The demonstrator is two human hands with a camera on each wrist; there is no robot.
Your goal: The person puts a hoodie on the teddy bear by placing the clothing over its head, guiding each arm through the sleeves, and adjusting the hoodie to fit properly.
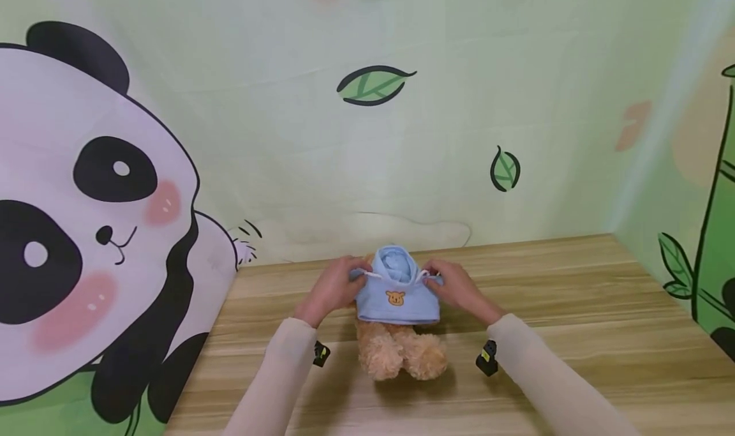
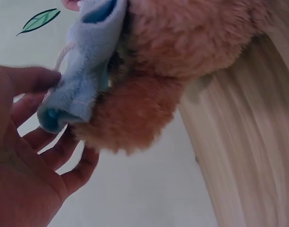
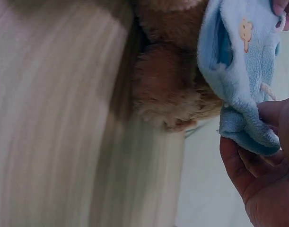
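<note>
Because left hand (image 1: 335, 287) and right hand (image 1: 457, 288) pinch its sleeves (image 3: 239, 122), the blue hoodie (image 1: 379, 305) seems to hang spread across the plush toy (image 1: 379, 353), lower centre.

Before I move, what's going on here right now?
A person is holding up a small light-blue fleece hoodie with a bear-face print, pinching one sleeve with the left hand and the other with the right hand. Behind it, on the wood-grain tabletop, is a fluffy tan plush toy. The hoodie covers most of the toy's upper part in the head view, with the feet showing below. In the wrist views, furry limbs show outside the sleeves.
</note>
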